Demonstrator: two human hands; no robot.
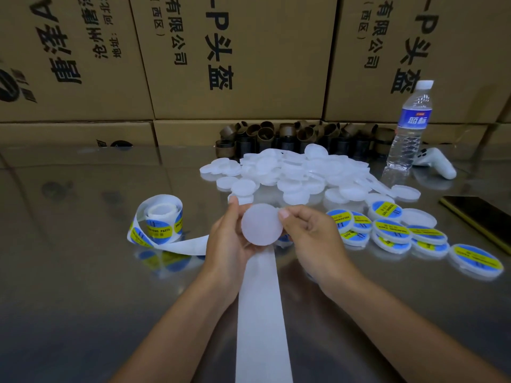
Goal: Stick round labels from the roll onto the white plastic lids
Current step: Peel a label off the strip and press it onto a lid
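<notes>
On my feed both hands grasp one blank white lid (261, 226) above the shiny table (83, 286): the left hand (228, 236) cups its left edge with thumb and curled fingers, and the right hand (311, 230) pinches its right edge. A bare backing strip (261, 313) runs from beneath them to the near edge and left to the label roll (160, 217). The heap of unlabelled lids (290, 172) lies farther off, with labelled lids (392, 230) clustered on the right. A blue scrap under the right fingers may be a label, though I cannot tell
</notes>
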